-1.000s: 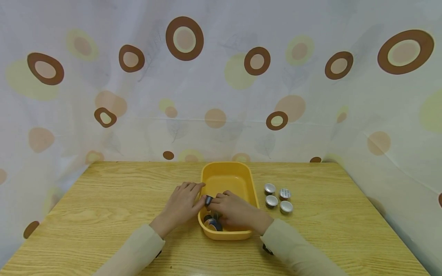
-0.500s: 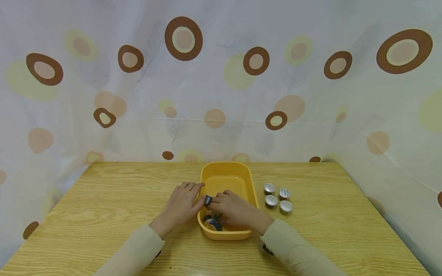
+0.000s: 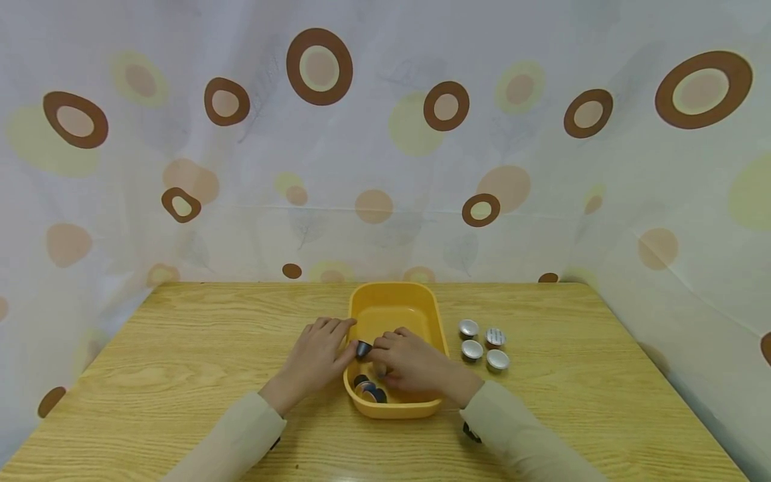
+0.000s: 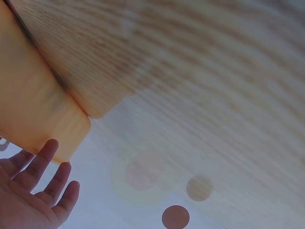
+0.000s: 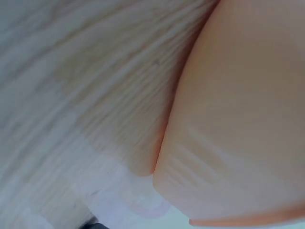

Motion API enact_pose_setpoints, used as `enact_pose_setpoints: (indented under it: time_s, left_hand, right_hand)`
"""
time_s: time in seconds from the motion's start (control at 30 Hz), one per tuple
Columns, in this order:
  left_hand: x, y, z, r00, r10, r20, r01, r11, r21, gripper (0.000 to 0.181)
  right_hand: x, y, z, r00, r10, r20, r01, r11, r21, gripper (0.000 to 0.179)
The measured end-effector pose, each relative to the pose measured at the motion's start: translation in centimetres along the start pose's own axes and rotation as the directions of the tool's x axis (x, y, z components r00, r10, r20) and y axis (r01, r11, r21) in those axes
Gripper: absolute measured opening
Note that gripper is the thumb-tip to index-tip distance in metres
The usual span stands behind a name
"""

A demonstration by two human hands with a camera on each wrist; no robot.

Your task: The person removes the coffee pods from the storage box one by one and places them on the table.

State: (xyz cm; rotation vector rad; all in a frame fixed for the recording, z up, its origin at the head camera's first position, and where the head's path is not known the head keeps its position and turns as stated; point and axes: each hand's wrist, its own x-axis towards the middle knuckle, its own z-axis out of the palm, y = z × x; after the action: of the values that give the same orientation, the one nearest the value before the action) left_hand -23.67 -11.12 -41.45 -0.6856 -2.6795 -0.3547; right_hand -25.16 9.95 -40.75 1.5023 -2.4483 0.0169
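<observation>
My left hand [image 3: 316, 358] lies at the left side of a yellow plastic tub [image 3: 442, 341], its fingers reaching the rim. In the left wrist view, these fingers [image 4: 43, 167] are spread and fairly straight beside the tub wall. A dark coffee capsule [image 3: 363, 349] sits between my left thumb tip and the right fingers. My right hand [image 3: 409, 361] is inside the tub with bent fingers, holding that capsule; a greyish thing under the fingers is partly hidden. Several dark and blue capsules [image 3: 370, 389] lie at the tub's near-left corner. The right wrist view shows only the tub's outside.
To the right of the tub, several capsules with silvery lids [image 3: 472, 350] stand grouped on the wooden table [image 3: 572, 388]. A patterned white curtain [image 3: 373, 134] rises behind the table's back edge.
My right hand has shifted slightly right and up, uncovering more of the capsules in the near-left corner. The dark capsule by my left thumb has tilted a little. My left hand stays put.
</observation>
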Motion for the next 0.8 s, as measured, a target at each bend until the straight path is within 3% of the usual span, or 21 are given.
enact_pose_setpoints:
  time_s: [0.43,0.8]
  left_hand:
    - [0.0,-0.1,0.0,1.0,-0.003,0.001,0.003,1.0,0.003,0.04]
    - [0.0,-0.1,0.0,1.0,0.007,-0.004,-0.007,1.0,0.01,0.04]
  right_hand:
    - [-0.7,0.6,-1.1,0.997,0.058,0.048,-0.06,0.997,0.038,0.029]
    - [-1.5,1.5,-1.8,0.998,0.03,-0.054,-0.032,0.999,-0.031,0.028]
